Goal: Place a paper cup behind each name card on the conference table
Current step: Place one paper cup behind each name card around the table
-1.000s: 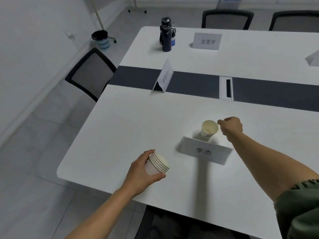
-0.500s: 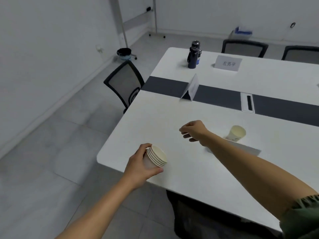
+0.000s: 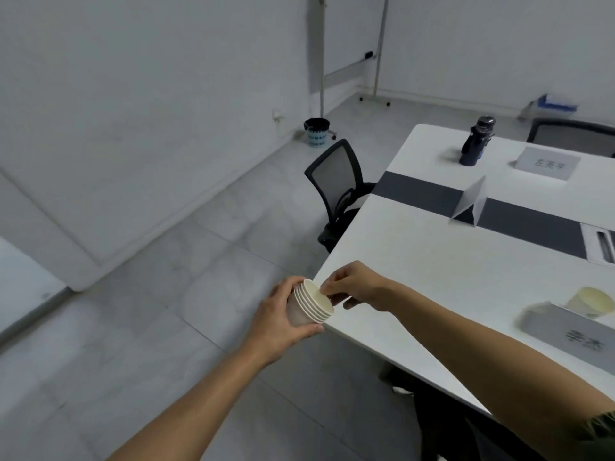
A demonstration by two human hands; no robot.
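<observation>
Holding a stack of paper cups, the left hand has its grip clamped around the side of the stack, with the thumb below and the fingers above. The stack is tilted, its open mouth turned toward the desk. It is in the air just at the near left corner of the desk and does not rest on the desk.

The right hand reaches over this corner. Its grip is together in a pinch on the rim of the top cup; the other fingers are curled under the hand.

One single paper cup stands upright on the desk, near the front edge. It is just behind the nearest name card, on the side toward the dark strip that runs across the middle of the desk. The letters on this card are blurred.

A second name card, folded like a tent, stands on the dark strip. A third name card stands near the far edge, and a dark water bottle is upright beside it, closer to the far left corner.

A black mesh chair stands at the left edge of the desk. A small waste bin is on the floor by the wall.
</observation>
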